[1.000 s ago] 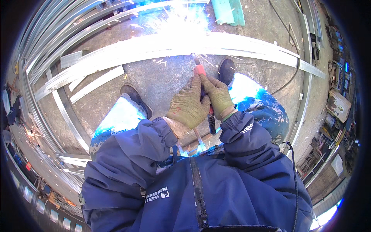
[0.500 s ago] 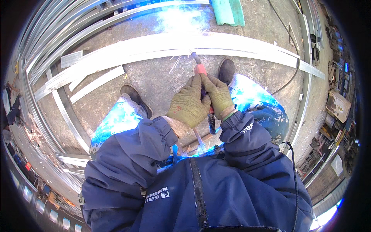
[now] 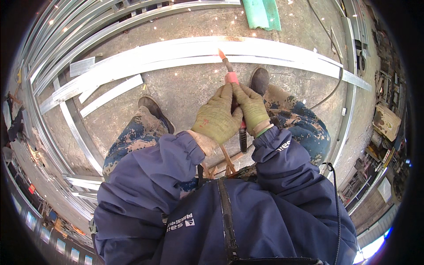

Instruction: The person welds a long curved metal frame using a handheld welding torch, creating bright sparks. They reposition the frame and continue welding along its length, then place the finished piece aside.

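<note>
Head view: left hand (image 3: 215,117) and right hand (image 3: 252,108) clamp a torch (image 3: 231,78); white lettering (image 3: 180,223) marks the jacket (image 3: 263,216).

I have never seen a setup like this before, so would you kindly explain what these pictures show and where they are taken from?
There is no robot here: each grip is simply a person's own gloved hand. The camera is the left of two fisheye cameras worn on the head, looking down, which is why straight edges bend near the rim.

The left grip and right grip together hold a welding torch with a reddish collar and an orange-glowing tip. The tip points at long, brightly lit metal bars stretching across in front of the shoes; whether it touches them I cannot tell.

Nearby on the grey floor are a shorter metal strip at left and a green sheet beyond the bars.
</note>
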The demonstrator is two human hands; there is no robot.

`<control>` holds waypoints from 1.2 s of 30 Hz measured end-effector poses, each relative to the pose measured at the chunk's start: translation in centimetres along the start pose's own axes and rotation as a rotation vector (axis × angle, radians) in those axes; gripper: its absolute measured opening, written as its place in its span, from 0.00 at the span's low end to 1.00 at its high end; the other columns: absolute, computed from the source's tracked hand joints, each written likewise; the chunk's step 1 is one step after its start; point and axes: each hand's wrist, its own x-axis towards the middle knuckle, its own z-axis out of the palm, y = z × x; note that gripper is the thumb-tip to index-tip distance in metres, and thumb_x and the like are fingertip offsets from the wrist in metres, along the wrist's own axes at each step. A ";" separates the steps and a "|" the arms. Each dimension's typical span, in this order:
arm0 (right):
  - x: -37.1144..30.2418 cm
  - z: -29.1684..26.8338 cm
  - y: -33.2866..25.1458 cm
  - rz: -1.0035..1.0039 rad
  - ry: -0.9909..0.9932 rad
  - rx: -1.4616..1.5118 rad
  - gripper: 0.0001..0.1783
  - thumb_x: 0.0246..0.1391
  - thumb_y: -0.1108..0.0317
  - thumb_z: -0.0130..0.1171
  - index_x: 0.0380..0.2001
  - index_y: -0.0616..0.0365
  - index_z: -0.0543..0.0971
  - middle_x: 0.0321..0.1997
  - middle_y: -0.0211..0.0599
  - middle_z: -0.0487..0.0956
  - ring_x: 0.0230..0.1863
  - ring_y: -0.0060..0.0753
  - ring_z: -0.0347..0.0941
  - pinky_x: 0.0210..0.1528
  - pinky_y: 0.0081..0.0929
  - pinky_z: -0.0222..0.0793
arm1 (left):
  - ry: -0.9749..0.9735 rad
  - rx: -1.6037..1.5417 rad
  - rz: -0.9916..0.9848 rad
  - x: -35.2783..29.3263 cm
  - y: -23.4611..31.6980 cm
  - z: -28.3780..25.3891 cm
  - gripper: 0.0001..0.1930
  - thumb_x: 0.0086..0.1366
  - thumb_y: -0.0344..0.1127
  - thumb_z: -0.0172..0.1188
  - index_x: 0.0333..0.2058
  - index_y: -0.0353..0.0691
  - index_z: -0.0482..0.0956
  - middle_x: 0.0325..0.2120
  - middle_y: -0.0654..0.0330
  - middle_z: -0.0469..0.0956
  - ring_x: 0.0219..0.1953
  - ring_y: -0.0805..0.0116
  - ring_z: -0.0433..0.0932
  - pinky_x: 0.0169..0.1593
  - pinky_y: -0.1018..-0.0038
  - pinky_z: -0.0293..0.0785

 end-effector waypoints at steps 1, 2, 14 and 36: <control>0.0 0.0 0.0 -0.005 -0.003 -0.003 0.28 0.70 0.53 0.63 0.62 0.65 0.79 0.36 0.27 0.79 0.31 0.19 0.73 0.31 0.20 0.72 | 0.006 -0.008 0.017 0.1 -0.2 0.0 0.33 0.67 0.42 0.61 0.67 0.35 0.64 0.59 0.41 0.76 0.59 0.40 0.78 0.62 0.55 0.75; 0.0 0.0 0.0 -0.004 -0.008 -0.005 0.28 0.70 0.53 0.63 0.62 0.65 0.79 0.36 0.27 0.79 0.31 0.19 0.73 0.31 0.20 0.72 | 0.013 -0.015 0.034 0.1 -0.5 0.2 0.34 0.67 0.42 0.61 0.68 0.36 0.64 0.59 0.41 0.76 0.59 0.40 0.78 0.62 0.55 0.75; 0.6 -0.3 0.6 -0.005 -0.033 -0.033 0.27 0.69 0.53 0.63 0.61 0.64 0.79 0.39 0.26 0.80 0.34 0.17 0.74 0.34 0.18 0.71 | 0.034 0.134 0.040 -0.2 -0.5 0.4 0.36 0.67 0.42 0.59 0.69 0.32 0.60 0.59 0.41 0.74 0.56 0.41 0.79 0.59 0.52 0.77; 0.4 0.1 0.1 -0.002 -0.011 -0.083 0.27 0.70 0.48 0.62 0.56 0.62 0.82 0.34 0.24 0.78 0.30 0.17 0.73 0.30 0.18 0.69 | 0.028 0.039 -0.008 0.0 -0.1 -0.1 0.34 0.67 0.42 0.61 0.68 0.34 0.63 0.60 0.39 0.75 0.60 0.40 0.77 0.64 0.54 0.74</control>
